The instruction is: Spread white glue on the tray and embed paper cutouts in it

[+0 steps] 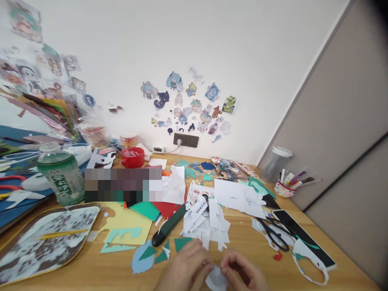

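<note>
At the bottom centre, near the desk's front edge, a small pale piece of paper [216, 279] is pinched between my two hands. My left hand [190, 266] grips its left side, with the fingers bent. On the right side my right hand [241, 270] holds it between thumb and fingers. Just beyond my hands lie white paper scraps [209, 226], green paper scraps [162, 254] and a dark green craft knife [169, 226]. A light blue paper piece [143, 258] rests to the left of them.
A tray [87, 238] and a green-labelled jar [62, 176] stand at the left. Behind is a red bowl [132, 158]. Black-handled scissors [277, 236], a phone-like black slab [306, 238] and a pen cup [284, 189] are at the right.
</note>
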Demonstrator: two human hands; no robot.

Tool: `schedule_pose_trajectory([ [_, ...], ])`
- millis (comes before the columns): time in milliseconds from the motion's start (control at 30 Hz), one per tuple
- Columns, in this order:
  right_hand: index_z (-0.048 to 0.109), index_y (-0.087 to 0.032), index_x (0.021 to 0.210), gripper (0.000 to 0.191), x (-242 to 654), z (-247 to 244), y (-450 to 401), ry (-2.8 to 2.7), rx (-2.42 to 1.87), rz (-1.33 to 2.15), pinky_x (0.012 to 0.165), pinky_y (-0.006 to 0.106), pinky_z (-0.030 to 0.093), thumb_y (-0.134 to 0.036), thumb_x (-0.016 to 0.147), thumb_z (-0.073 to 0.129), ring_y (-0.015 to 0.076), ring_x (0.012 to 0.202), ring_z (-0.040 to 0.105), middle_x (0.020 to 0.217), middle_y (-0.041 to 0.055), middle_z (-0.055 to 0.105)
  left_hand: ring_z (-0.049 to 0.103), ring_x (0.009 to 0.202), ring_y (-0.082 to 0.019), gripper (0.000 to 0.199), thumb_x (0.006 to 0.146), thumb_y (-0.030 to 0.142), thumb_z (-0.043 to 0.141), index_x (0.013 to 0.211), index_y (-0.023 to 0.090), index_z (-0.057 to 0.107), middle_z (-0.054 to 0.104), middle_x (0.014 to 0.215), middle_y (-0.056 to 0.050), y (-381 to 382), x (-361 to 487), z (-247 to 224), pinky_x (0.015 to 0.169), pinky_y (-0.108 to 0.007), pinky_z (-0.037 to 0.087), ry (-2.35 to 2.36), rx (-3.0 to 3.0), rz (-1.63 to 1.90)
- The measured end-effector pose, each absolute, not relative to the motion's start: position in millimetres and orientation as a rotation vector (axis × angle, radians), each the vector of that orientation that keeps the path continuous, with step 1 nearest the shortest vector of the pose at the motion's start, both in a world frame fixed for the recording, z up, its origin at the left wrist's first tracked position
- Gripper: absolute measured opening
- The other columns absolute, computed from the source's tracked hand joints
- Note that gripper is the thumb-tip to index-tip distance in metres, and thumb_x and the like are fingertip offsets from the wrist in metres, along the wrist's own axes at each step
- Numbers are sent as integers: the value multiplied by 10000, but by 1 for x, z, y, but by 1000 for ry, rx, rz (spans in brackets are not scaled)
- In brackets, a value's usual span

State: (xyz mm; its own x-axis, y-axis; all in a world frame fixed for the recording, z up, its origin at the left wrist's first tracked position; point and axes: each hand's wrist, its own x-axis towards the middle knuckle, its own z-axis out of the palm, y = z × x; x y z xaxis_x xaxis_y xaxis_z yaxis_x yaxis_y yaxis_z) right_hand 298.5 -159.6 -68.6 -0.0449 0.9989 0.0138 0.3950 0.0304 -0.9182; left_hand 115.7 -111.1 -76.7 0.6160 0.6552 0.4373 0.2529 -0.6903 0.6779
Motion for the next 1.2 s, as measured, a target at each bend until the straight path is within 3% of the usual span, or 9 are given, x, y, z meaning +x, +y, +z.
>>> schedule_pose_trajectory([
  [100, 610, -215, 1009, 339, 291, -60, -140, -1521, -1480, 754, 766, 261, 454, -449, 839, 434, 191, 904, 549, 1095, 83, 532, 554, 752, -145, 187, 893, 207, 391, 795, 174, 548, 597, 776, -35, -103, 102, -60, 685, -243, 442, 868, 2141, 981],
  [167, 527, -186, 1185, 429, 284, -63, -125, -1535, -1627, 641, 774, 310, 461, -415, 838, 421, 205, 873, 557, 1171, 120, 483, 548, 755, -154, 188, 888, 212, 398, 786, 175, 552, 586, 771, -35, -97, 94, -53, 693, -257, 437, 982, 2122, 946],
  [367, 547, -130, 1152, 537, 261, -88, -105, -1635, -1773, 585, 909, 415, 362, -85, 620, 491, 298, 1035, 487, 1051, 128, 577, 519, 1029, -196, 128, 771, 115, 494, 822, 185, 587, 541, 1059, -74, -91, 83, -61, 893, -325, 417, 1000, 2179, 754],
  [567, 507, -174, 1030, 307, 263, -84, -105, -1392, -1524, 851, 676, 320, 477, -265, 737, 514, 200, 710, 586, 762, 28, 587, 444, 1160, -207, 276, 737, 93, 510, 984, 213, 547, 458, 1225, -88, -99, 82, -64, 972, -341, 362, 966, 2104, 760],
  [733, 543, -182, 725, 290, 252, -70, -109, -1209, -1282, 1028, 664, 291, 487, -406, 628, 699, 192, 705, 605, 712, 40, 623, 543, 918, -149, 291, 810, 161, 518, 1088, 245, 536, 589, 1030, -34, -99, 85, -61, 834, -258, 428, 785, 1969, 855],
  [833, 573, -180, 676, 289, 246, -70, -117, -1203, -1207, 1106, 575, 251, 465, -405, 600, 737, 165, 611, 586, 638, 27, 619, 549, 756, -124, 194, 839, 231, 506, 1017, 220, 580, 598, 960, -38, -100, 83, -65, 693, -227, 446, 809, 1804, 907],
  [967, 610, -180, 629, 262, 242, -71, -133, -1213, -1208, 1101, 489, 201, 402, -416, 637, 723, 117, 508, 518, 560, 4, 585, 567, 764, -118, 166, 769, 300, 618, 845, 165, 560, 577, 970, -52, -103, 76, -69, 679, -218, 438, 688, 1435, 899],
  [1067, 640, -194, 637, 239, 239, -67, -140, -1278, -1235, 1056, 541, 211, 434, -422, 657, 707, 135, 553, 556, 592, 13, 614, 539, 731, -114, 201, 743, 304, 647, 752, 148, 523, 556, 762, -13, -106, 73, -72, 654, -208, 407, 651, 1362, 840],
  [1200, 674, -220, 757, 221, 241, -59, -140, -1428, -1198, 949, 715, 244, 476, -430, 764, 605, 170, 733, 611, 751, 39, 657, 491, 636, -97, 256, 760, 369, 618, 748, 150, 487, 504, 684, 14, -103, 74, -73, 590, -209, 393, 723, 1330, 860],
])
